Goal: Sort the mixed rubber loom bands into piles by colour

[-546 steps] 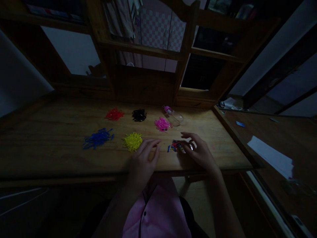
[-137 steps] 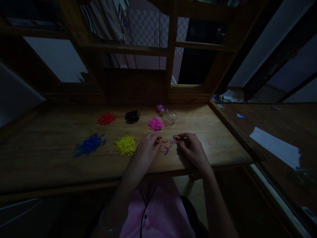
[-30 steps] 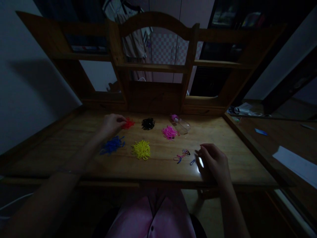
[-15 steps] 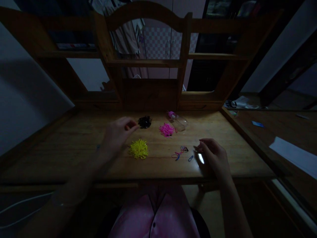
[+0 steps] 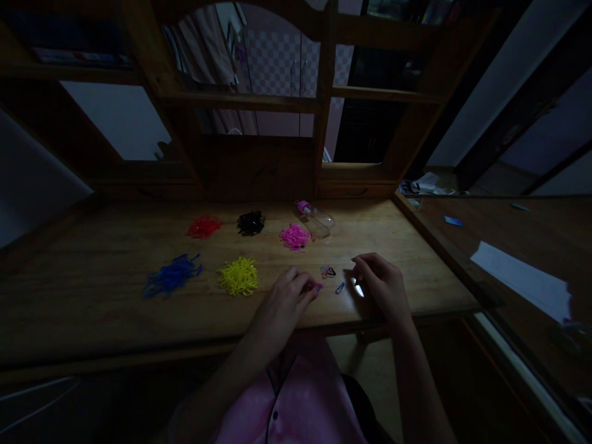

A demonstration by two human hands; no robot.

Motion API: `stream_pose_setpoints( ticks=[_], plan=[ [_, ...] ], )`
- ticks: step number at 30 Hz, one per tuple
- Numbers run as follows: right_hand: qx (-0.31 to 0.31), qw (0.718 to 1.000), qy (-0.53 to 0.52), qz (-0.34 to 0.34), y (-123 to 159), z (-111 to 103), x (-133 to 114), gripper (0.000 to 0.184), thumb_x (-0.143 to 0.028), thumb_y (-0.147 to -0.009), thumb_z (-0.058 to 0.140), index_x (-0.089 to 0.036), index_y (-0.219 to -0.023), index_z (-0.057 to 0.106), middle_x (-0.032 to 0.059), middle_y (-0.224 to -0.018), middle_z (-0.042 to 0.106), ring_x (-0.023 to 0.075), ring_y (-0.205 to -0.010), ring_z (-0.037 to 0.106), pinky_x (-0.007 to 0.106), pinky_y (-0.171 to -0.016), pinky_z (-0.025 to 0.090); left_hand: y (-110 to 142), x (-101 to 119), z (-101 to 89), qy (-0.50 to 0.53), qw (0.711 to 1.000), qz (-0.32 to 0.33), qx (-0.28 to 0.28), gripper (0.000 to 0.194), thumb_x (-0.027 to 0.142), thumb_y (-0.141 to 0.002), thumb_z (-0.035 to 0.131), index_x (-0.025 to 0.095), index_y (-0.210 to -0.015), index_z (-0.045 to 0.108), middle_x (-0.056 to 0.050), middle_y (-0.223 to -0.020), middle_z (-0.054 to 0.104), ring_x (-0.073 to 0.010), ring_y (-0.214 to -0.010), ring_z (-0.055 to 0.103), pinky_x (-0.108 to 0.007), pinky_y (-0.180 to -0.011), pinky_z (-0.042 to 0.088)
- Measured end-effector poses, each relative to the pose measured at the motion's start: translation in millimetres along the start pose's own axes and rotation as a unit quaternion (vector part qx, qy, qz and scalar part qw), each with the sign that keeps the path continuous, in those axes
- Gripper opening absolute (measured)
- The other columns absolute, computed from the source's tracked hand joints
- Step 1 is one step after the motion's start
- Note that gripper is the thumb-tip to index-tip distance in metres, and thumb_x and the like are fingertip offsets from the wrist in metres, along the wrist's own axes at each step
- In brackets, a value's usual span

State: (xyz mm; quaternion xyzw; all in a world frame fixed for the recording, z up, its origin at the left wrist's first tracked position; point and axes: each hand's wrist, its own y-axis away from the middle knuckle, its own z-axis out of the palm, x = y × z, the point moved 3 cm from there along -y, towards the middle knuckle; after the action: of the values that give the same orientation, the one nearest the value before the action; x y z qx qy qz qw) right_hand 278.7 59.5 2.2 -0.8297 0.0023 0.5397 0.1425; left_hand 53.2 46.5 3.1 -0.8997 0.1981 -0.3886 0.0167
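Observation:
Small elastic hair bands lie sorted by colour on the wooden desk: a red pile (image 5: 204, 227), a black pile (image 5: 250, 223), a blue pile (image 5: 172, 275), a yellow pile (image 5: 238, 276) and a pink pile (image 5: 295, 237). My left hand (image 5: 285, 300) is closed, its fingertips pinching at a small hair band (image 5: 319, 287), blue and pink in colour. Just beyond them is a little cluster of mixed bands (image 5: 328, 272). A single blue band (image 5: 340, 288) lies between my hands. My right hand (image 5: 383, 285) hovers with thumb and fingers together; anything between them is too small to see.
A clear bottle (image 5: 319, 221) with a pink cap lies on its side behind the pink pile. A wooden shelf unit (image 5: 263, 166) rises at the desk's back. White paper (image 5: 520, 280) and a blue card (image 5: 453, 221) lie on the brown surface to the right.
My left hand has come from the red pile back rightward to the loose mixed bands at the front. The right hand stays near the same spot. The camera view has shifted.

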Motion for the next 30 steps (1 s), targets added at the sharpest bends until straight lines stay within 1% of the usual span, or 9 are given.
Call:
stream_pose_setpoints(
  ticks=[4, 7, 11, 14, 18, 20, 23, 27, 30],
  plan=[
    [0.004, 1.000, 0.008, -0.002, 1, -1, -2, 0.027, -0.044, -0.091, 0.058, -0.019, -0.089, 0.068, 0.0029, -0.075, 0.068, 0.0174, -0.068, 0.064, 0.027, -0.063, 0.047, -1, 2, -1.3, -0.006, 1.000, -0.005, -0.004, 0.008, 0.021, -0.091, 0.061, 0.019, -0.083, 0.062, -0.001, -0.093, 0.060, -0.0186, -0.090, 0.059, -0.032, -0.083, 0.048],
    [0.002, 1.000, 0.006, 0.001, 0, 0, -1, 0.028, -0.045, -0.090, 0.058, -0.019, -0.089, 0.069, 0.0033, -0.074, 0.068, 0.0177, -0.068, 0.064, 0.027, -0.062, 0.047, -6, 8, -1.0, 0.011, 1.000, -0.003, 0.020, 0.005, 0.017, -0.091, 0.060, 0.020, -0.090, 0.063, -0.002, -0.098, 0.061, -0.0175, -0.091, 0.060, -0.030, -0.084, 0.049],
    [0.004, 1.000, -0.004, 0.003, -1, 1, 2, 0.028, -0.046, -0.090, 0.059, -0.020, -0.090, 0.069, 0.0032, -0.073, 0.069, 0.0181, -0.067, 0.065, 0.028, -0.062, 0.048, -18, 18, -1.1, 0.009, 0.998, 0.024, 0.052, 0.015, 0.013, -0.094, 0.054, 0.021, -0.101, 0.064, -0.003, -0.106, 0.061, -0.0167, -0.097, 0.061, -0.029, -0.088, 0.049],
    [0.004, 1.000, -0.004, 0.002, -1, 1, 3, 0.027, -0.045, -0.090, 0.059, -0.020, -0.090, 0.069, 0.0029, -0.074, 0.069, 0.0179, -0.067, 0.065, 0.028, -0.063, 0.048, -27, 22, 1.8, -0.030, 0.998, 0.038, 0.043, 0.011, 0.018, -0.094, 0.054, 0.020, -0.095, 0.065, -0.003, -0.100, 0.061, -0.0180, -0.095, 0.060, -0.031, -0.087, 0.048],
    [0.004, 1.000, -0.006, 0.003, 0, 0, 2, 0.027, -0.045, -0.090, 0.059, -0.020, -0.090, 0.069, 0.0028, -0.074, 0.068, 0.0179, -0.068, 0.065, 0.028, -0.063, 0.048, -34, 20, 10.9, -0.087, 0.995, 0.035, 0.019, 0.005, 0.023, -0.090, 0.062, 0.019, -0.091, 0.065, -0.004, -0.097, 0.060, -0.0204, -0.096, 0.057, -0.034, -0.087, 0.048],
    [0.003, 1.000, -0.007, 0.002, 0, 0, 0, 0.027, -0.045, -0.090, 0.059, -0.020, -0.090, 0.068, 0.0030, -0.074, 0.068, 0.0180, -0.069, 0.065, 0.028, -0.064, 0.048, -37, 17, 15.1, -0.100, 0.994, 0.040, 0.016, 0.004, 0.023, -0.089, 0.063, 0.019, -0.090, 0.063, -0.004, -0.098, 0.059, -0.0205, -0.097, 0.056, -0.034, -0.088, 0.047],
    [0.005, 1.000, -0.005, 0.000, 0, 0, -1, 0.027, -0.045, -0.090, 0.059, -0.019, -0.089, 0.068, 0.0033, -0.076, 0.069, 0.0183, -0.071, 0.066, 0.028, -0.066, 0.049, -41, 15, 17.7, -0.127, 0.990, 0.054, 0.016, 0.005, 0.020, -0.090, 0.058, 0.018, -0.086, 0.060, -0.005, -0.097, 0.058, -0.0208, -0.098, 0.055, -0.035, -0.090, 0.046],
    [0.003, 1.000, -0.003, 0.004, 0, 0, -1, 0.027, -0.045, -0.090, 0.059, -0.020, -0.089, 0.068, 0.0036, -0.076, 0.070, 0.0183, -0.070, 0.066, 0.028, -0.065, 0.049, -44, 17, 13.0, -0.145, 0.987, 0.074, -0.013, 0.005, 0.015, -0.088, 0.054, 0.018, -0.084, 0.057, -0.005, -0.093, 0.059, -0.0215, -0.095, 0.055, -0.035, -0.088, 0.045],
    [0.001, 1.000, -0.003, 0.004, 1, 0, -1, 0.026, -0.044, -0.090, 0.058, -0.020, -0.088, 0.068, 0.0032, -0.075, 0.069, 0.0179, -0.069, 0.065, 0.028, -0.065, 0.049, -42, 19, 3.4, -0.119, 0.991, 0.056, -0.029, 0.004, 0.015, -0.086, 0.056, 0.018, -0.083, 0.056, -0.004, -0.089, 0.061, -0.0202, -0.088, 0.057, -0.033, -0.082, 0.046]
  ],
)
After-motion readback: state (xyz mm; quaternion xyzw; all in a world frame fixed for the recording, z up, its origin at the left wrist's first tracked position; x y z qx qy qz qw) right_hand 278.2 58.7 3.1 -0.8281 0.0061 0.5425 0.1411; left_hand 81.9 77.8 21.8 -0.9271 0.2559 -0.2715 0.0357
